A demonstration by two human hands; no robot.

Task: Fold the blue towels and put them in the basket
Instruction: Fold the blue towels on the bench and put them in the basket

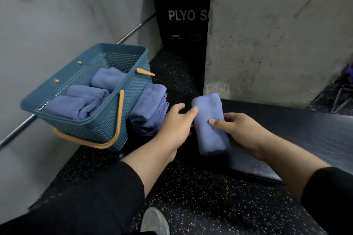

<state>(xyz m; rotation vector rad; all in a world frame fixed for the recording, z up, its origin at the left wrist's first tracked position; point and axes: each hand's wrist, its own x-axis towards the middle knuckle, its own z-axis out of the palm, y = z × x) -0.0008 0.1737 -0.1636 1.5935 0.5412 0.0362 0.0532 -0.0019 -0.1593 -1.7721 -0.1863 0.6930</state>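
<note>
Here, I am watching both hands working on a rolled blue towel [209,124] that is lying at the near left corner of the dark padded surface [305,129], its long side running away from me. The left hand [176,122] is holding the roll from its left side, thumb tip pressing on the upper part of the towel and the other fingers curling out of sight beside it, so that grip is clamped on the towel. The right hand [241,131] is gripping from the right, thumb lying across the middle of the roll and fingers wrapping underneath, also clamped on it.

Just left of the hands, a stack of folded blue towels [150,108] is sitting against the near wall of the teal basket [118,107]. The basket is standing tilted toward the grey wall [57,15], its orange handle [114,133] hanging down over the front side. Inside it, three rolled blue towels [86,99] are lying side by side, filling the near half. Beyond, a black plyo box [181,15] is standing upright between the grey wall and a concrete pillar [277,34]. Below the hands, the speckled black floor [200,196] is showing, with a grey shoe [155,221] at the bottom edge.
</note>
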